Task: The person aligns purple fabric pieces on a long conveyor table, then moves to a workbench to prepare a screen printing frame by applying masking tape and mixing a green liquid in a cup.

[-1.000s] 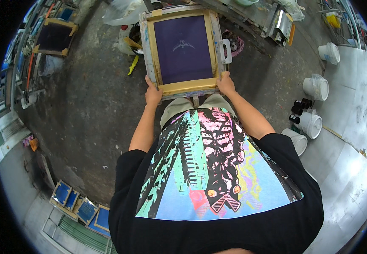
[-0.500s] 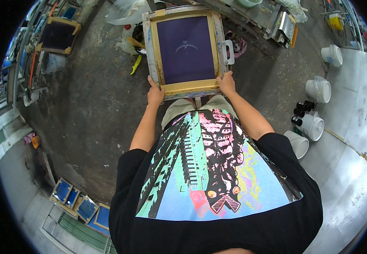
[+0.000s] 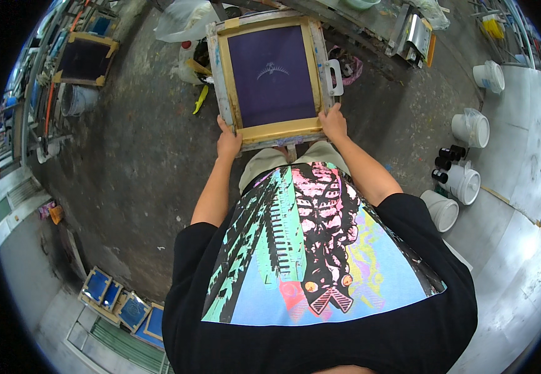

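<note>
A screen-printing frame [image 3: 283,131] with gold-coloured tape around its inner border lies in front of me at the top middle. Its dark purple mesh [image 3: 270,96] carries a small pale arched design. My left hand [image 3: 228,141] is closed on the near left corner, thumb along the side rail. At the near right corner my right hand [image 3: 334,123] also grips the frame, its thumb on the top face. The fingers beneath the frame are hidden. A white handle-shaped piece [image 3: 335,77] sits against the right rail, just beyond my right hand.
White buckets [image 3: 468,187] and dark bottles [image 3: 450,153] stand along the right. A metal rack [image 3: 46,100] rises on the left, beside another dark screen [image 3: 86,58]. Blue screens [image 3: 132,310] lean at lower left. A yellow object [image 3: 201,99] lies on the dark floor [image 3: 133,187].
The whole view has shifted slightly. Both hands keep hold of the same near corners of the screen-printing frame, with no clear movement of their own.
</note>
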`<state>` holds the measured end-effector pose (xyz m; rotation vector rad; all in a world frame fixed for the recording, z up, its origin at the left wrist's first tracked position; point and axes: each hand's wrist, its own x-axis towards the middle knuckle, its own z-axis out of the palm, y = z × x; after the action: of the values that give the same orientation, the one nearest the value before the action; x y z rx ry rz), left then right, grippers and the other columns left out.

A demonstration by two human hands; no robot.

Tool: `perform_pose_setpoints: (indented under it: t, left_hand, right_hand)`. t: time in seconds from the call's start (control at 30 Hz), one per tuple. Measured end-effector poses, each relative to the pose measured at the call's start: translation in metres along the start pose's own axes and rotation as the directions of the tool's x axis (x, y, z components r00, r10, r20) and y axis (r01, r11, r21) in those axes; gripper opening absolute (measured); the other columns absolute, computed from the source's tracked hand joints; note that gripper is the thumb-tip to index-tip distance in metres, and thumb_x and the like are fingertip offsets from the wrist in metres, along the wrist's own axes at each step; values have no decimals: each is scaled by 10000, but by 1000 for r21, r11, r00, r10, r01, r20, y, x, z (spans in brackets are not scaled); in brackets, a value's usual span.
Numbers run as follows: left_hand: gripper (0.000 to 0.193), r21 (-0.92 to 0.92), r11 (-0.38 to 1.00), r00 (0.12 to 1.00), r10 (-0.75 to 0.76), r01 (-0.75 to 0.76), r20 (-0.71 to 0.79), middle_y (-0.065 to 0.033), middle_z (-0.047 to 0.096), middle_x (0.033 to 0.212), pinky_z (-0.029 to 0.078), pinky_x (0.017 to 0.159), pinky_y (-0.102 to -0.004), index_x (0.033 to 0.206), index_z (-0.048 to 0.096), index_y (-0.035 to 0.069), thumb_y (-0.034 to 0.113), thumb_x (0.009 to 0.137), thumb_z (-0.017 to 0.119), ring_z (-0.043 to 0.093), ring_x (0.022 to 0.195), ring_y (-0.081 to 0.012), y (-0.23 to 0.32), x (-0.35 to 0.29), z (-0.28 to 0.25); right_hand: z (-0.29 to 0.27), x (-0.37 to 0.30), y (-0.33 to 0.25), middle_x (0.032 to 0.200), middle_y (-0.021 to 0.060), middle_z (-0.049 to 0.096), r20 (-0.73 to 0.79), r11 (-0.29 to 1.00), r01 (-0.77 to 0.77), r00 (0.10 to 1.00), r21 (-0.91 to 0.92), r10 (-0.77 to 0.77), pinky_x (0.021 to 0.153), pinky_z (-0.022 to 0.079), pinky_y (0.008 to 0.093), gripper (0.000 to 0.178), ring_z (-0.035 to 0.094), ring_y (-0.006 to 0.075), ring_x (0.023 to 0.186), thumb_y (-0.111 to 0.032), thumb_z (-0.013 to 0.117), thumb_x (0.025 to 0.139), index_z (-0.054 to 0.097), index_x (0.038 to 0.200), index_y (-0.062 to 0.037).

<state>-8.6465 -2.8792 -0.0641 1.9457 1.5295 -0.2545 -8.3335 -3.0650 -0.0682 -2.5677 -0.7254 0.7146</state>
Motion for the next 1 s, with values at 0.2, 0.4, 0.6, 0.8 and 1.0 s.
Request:
perform_pose_setpoints:
  t: [0.2, 0.4, 0.6, 0.8, 1.0]
  left_hand:
    - [1060, -3, 1000, 999, -28, 28, 15, -311, 675, 1121, 538, 898, -528, 1600, -125, 104, 251, 887, 646, 680, 1000, -471, 8, -5, -5]
    - [1045, -22, 999, 1000, -27, 28, 5, -307, 677, 1146, 534, 909, -525, 1602, -100, 112, 236, 881, 646, 677, 1027, -470, 6, -5, -5]
    - [997, -214, 977, 997, -10, -6, -76, -291, 607, 1329, 492, 1008, -505, 1608, 0, 169, 162, 863, 663, 628, 1168, -473, -5, -1, 4]
    - [887, -396, 918, 993, -72, 28, -97, -257, 592, 1374, 466, 1055, -473, 1584, 222, 134, 121, 835, 696, 589, 1258, -427, -9, -1, 11]
    - [683, -627, 777, 991, -125, 62, -57, -190, 647, 1301, 482, 1034, -409, 1440, 480, 58, 54, 798, 713, 630, 1212, -323, -22, 5, 19]
  right_hand:
    - [-3, 0, 0, 1008, 360, 672, 23, 1000, -8, 1000, 8, 8, 872, 522, 578, 523, 657, 532, 968, -362, 596, 944, 378, 1172, 55]
    - [0, 5, -1, 1041, 332, 678, 43, 997, -46, 998, 60, 44, 879, 521, 543, 552, 659, 506, 998, -366, 641, 907, 412, 1178, 58]
    - [4, 23, 31, 1102, 189, 683, 239, 886, -153, 970, 438, 49, 880, 523, 407, 535, 678, 304, 1009, -222, 776, 774, 549, 1177, 46]
    - [7, 26, 32, 1081, 156, 674, 307, 872, -242, 945, 425, 113, 889, 513, 382, 511, 661, 263, 998, -172, 780, 748, 581, 1164, 49]
    - [4, 25, 31, 1091, 172, 671, 315, 882, -237, 943, 407, 109, 912, 508, 382, 528, 660, 286, 1022, -178, 790, 721, 575, 1150, 42]
